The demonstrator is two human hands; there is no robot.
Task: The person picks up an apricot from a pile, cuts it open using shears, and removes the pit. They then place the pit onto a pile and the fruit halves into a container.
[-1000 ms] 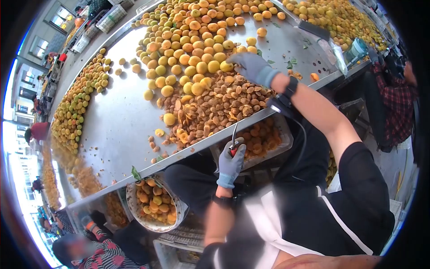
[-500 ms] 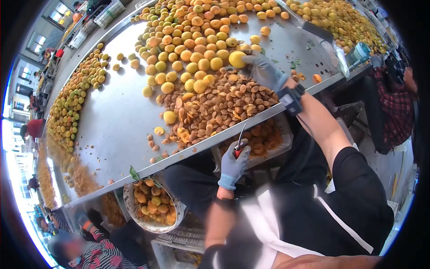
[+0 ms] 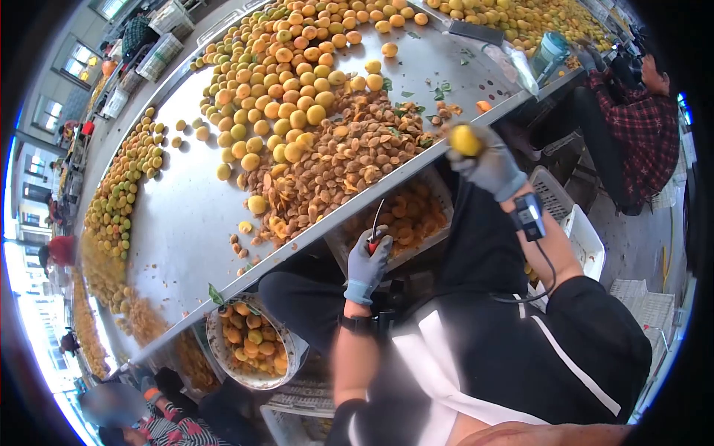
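Note:
My gloved left hand (image 3: 368, 264) is closed round the red handle of a small knife (image 3: 378, 215), its thin curved blade pointing up near the table's front edge. In my gloved right hand (image 3: 489, 165) is a yellow apricot (image 3: 465, 140), held just off the table edge. Beyond the edge lies a heap of brown apricot pits (image 3: 357, 152) with scraps of flesh. Whole apricots (image 3: 275, 104) are piled behind the pits. Below the edge, a crate holds halved apricots (image 3: 405, 219), partly hidden by my left hand and legs.
A white bucket (image 3: 213, 343) of apricots stands left of my knee under the metal table (image 3: 178, 223). A dark block (image 3: 476, 32) and a teal jar (image 3: 550, 52) lie at the right end. A person in a checked shirt (image 3: 639, 141) sits right; another person (image 3: 167, 420) is at lower left.
My right hand has drawn the apricot back from the pile, over the table edge toward me. My left hand keeps the knife upright. The view has shifted a little to the right.

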